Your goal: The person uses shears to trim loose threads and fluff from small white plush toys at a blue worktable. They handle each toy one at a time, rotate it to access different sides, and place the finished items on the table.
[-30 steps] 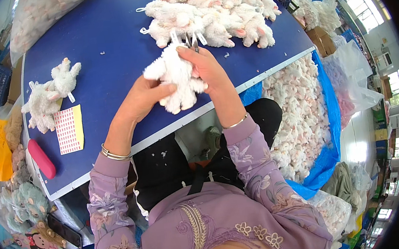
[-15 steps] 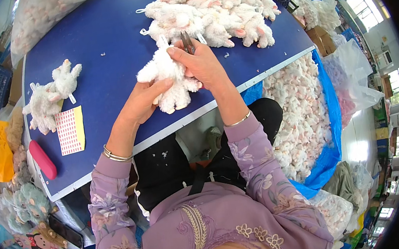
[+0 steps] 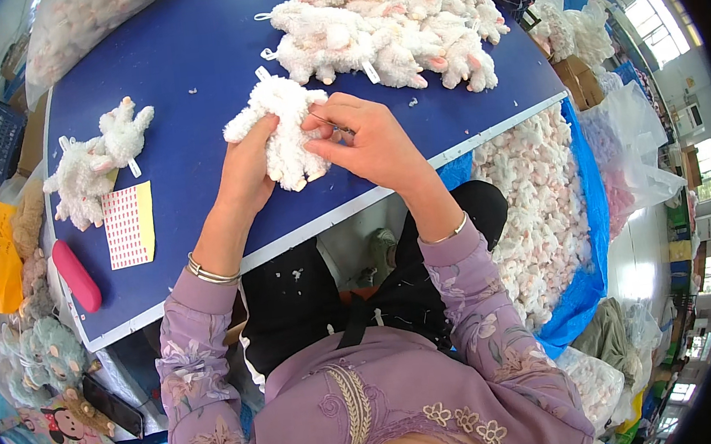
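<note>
A fluffy white plush toy (image 3: 285, 125) with a white loop tag at its top is held just above the blue table. My left hand (image 3: 248, 168) grips it by its left side, thumb on the front. My right hand (image 3: 373, 138) is closed on a pair of small dark metal snips (image 3: 330, 124), mostly hidden by the fingers. Their points are at the toy's right side, by its arm. Beyond my hands lies a heap of similar white plush toys (image 3: 388, 32), some with tags showing.
On the blue table (image 3: 183, 145), two more plush toys (image 3: 98, 162), a sticker sheet (image 3: 129, 228) and a pink case (image 3: 76, 276) lie to the left. A blue-lined container of white plush pieces (image 3: 536, 212) stands at the right. A filled clear bag (image 3: 84, 34) sits far left.
The toy has been turned upright, its front showing. My right hand has moved from its top to its right side, and the snips now point left at it instead of away from me.
</note>
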Demonstrator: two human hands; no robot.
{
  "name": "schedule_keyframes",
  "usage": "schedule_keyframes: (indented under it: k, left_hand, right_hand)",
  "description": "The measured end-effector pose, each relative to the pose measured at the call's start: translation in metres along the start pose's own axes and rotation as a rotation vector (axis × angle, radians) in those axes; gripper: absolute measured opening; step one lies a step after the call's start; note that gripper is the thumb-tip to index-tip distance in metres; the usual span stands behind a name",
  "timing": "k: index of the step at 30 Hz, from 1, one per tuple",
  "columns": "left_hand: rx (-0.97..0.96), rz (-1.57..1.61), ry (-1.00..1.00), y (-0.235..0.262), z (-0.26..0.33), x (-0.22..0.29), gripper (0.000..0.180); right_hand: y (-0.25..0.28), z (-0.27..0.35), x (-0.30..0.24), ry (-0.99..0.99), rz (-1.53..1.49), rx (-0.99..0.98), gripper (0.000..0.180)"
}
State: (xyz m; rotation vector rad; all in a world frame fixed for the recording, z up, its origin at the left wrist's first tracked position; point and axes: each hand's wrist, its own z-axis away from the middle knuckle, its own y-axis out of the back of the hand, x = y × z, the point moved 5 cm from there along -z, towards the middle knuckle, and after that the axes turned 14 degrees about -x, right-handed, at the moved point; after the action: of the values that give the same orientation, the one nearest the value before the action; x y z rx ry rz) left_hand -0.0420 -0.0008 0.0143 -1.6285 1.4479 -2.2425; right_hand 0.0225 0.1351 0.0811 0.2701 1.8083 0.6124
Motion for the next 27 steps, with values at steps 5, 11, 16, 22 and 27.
schedule_keyframes:
  k: [5, 11, 16, 22, 27]
  left_hand:
    - [-0.037, -0.022, -0.019, -0.003, 0.001, 0.002, 0.032]
    - [0.020, -0.056, 0.021, -0.002, 0.002, -0.004, 0.033]
    - [-0.058, -0.040, 0.019, -0.012, 0.002, -0.004, 0.035]
    - [-0.114, -0.229, -0.041, -0.012, 0.002, -0.001, 0.032]
    - [-0.010, -0.188, -0.027, 0.004, 0.001, -0.004, 0.030]
  right_hand:
    - [-0.003, 0.000, 0.000, -0.032, -0.006, 0.047, 0.021]
    - [-0.002, 0.001, 0.006, -0.162, -0.111, 0.021, 0.016]
    - [-0.003, 0.007, 0.026, -0.157, -0.406, 0.076, 0.015]
    - [-0.007, 0.006, 0.028, -0.145, -0.512, 0.137, 0.014]
    - [-0.010, 0.006, 0.023, -0.164, -0.470, 0.035, 0.013]
